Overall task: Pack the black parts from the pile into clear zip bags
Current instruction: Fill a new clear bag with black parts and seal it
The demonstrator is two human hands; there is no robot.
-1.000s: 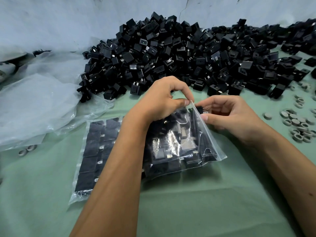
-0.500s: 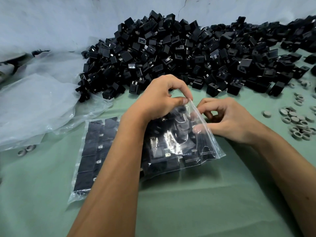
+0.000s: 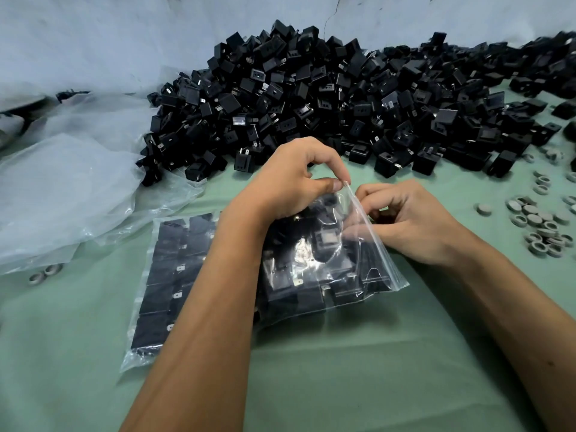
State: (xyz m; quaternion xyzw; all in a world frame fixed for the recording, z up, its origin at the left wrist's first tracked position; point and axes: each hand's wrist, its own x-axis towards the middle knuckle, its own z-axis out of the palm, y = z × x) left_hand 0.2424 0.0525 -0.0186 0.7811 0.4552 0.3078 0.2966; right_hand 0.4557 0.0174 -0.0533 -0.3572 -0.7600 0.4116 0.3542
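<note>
The right hand (image 3: 414, 222) is now curling in at the bag's mouth; a moment ago it was holding a black part there, so that part is probably going inside. The left hand (image 3: 293, 185) is pinching the bag (image 3: 327, 260) top open. The pile (image 3: 343, 98) is sitting at twelve o'clock on the bench (image 3: 343, 369). I cannot tell what the right grip is holding.

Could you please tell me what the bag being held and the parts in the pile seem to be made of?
Zip bag: thin clear plastic film, glossy; it wrinkles and glints. Black parts: apparently moulded plastic, matte to semi-gloss, with small silvery tabs, probably metal.
</note>
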